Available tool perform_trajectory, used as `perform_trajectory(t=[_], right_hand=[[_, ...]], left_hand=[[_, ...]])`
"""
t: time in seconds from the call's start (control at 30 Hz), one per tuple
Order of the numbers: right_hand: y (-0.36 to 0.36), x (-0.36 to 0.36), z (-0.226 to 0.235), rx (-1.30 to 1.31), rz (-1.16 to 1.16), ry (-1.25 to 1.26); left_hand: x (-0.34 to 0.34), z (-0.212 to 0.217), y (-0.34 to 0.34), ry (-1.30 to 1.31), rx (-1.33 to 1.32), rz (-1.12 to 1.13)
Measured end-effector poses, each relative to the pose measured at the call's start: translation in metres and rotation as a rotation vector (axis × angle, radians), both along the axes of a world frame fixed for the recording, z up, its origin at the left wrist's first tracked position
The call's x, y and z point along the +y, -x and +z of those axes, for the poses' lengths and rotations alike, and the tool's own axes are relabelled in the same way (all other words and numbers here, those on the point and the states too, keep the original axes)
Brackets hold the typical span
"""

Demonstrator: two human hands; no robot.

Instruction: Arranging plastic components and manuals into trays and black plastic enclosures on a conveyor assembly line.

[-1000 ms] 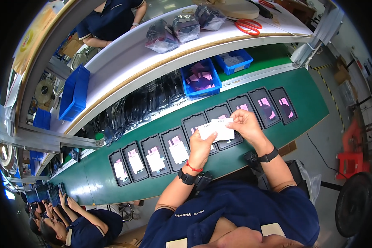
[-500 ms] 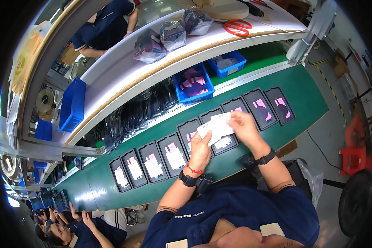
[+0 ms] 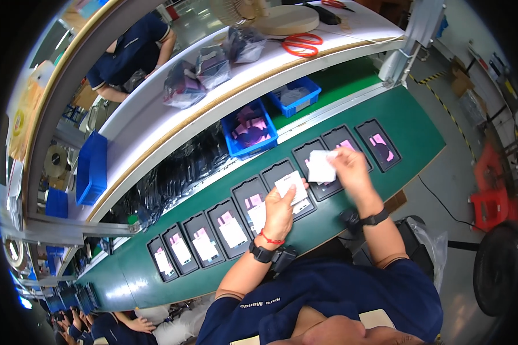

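Note:
My left hand (image 3: 280, 214) is closed around white cards (image 3: 290, 187), thumb on top, above a black tray (image 3: 274, 173) in the row. To its right, my right hand (image 3: 352, 171) pinches a white card (image 3: 321, 167) over another tray; this hand is slightly blurred, and I cannot tell whether it has more than one card. Trays toward the left, such as this tray (image 3: 221, 211), show white cards over pink pieces. In the rightmost tray (image 3: 392, 154) lie a pink piece (image 3: 379, 140) and a dark round-edged piece, with no white card on them.
Behind the trays stand a blue bin (image 3: 252, 150) of pink and dark pieces and another blue bin (image 3: 298, 105). Black plastic packets (image 3: 181, 175) lie left of them. The raised shelf (image 3: 149, 123) carries bagged parts and red scissors (image 3: 301, 45). Co-workers are at the far side and lower left.
My hands have drawn apart: the right has moved away to the right with a white card, the left keeps its cards. The whole view has shifted a little.

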State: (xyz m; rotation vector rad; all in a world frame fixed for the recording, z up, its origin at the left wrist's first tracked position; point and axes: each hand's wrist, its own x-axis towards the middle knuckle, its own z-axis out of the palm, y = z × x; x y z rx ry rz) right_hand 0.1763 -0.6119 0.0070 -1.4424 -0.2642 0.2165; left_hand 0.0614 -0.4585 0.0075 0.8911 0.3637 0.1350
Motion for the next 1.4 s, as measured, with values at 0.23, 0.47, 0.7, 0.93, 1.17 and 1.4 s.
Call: perform_trajectory(t=[0.23,0.47,0.7,0.93,1.17,1.4], right_hand=[[-0.045,-0.041,0.007,-0.588,-0.356,1.012],[0.023,-0.002,0.012,-0.192,-0.014,0.191],[-0.124,-0.192,-0.062,-0.531,-0.326,1.029],[-0.094,-0.134,-0.057,-0.419,-0.268,1.024],[-0.038,-0.057,-0.006,-0.705,-0.435,1.330],[0.080,0.198,0.099,-1.070,0.573,0.713]], left_hand=[[-0.001,-0.005,-0.007,-0.055,0.018,0.091],[-0.027,0.003,-0.014,-0.196,-0.082,-0.192],[0.103,0.037,0.047,-0.998,-0.083,0.013],[0.336,0.043,0.143,-1.748,0.655,0.259],[0.409,0.005,0.159,-1.851,0.933,-0.201],[0.427,-0.007,0.187,-1.916,0.528,-0.127]])
